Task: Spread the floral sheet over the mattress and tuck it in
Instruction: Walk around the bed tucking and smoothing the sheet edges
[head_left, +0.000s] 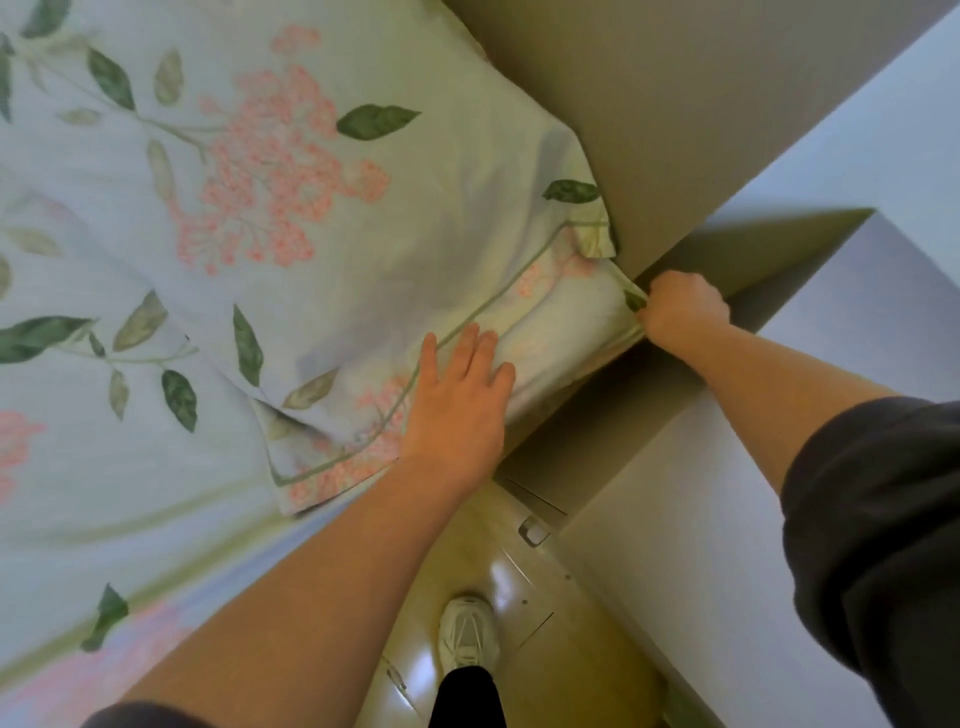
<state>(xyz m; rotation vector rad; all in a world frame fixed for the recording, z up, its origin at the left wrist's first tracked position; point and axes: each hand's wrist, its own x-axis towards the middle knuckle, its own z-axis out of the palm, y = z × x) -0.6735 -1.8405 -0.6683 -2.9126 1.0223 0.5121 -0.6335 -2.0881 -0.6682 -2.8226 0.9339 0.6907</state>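
At the bed's corner beside the headboard (701, 104), two hands on bare forearms work the floral sheet (130, 493). It covers the top of the bed, so the mattress beneath is hidden. The left hand (457, 405) lies flat on the cloth at the bed's edge, its fingers straight and slightly spread. The right hand (685, 312) is curled tight, pinching one corner of the floral cloth right against the headboard. One pillow (311, 171) in matching print lies just beyond the left hand. Two dark sleeves (872, 519) show, pushed up. One white shoe (467, 631) stands on the glossy floor (524, 577), between the bed and one white cabinet (857, 322).
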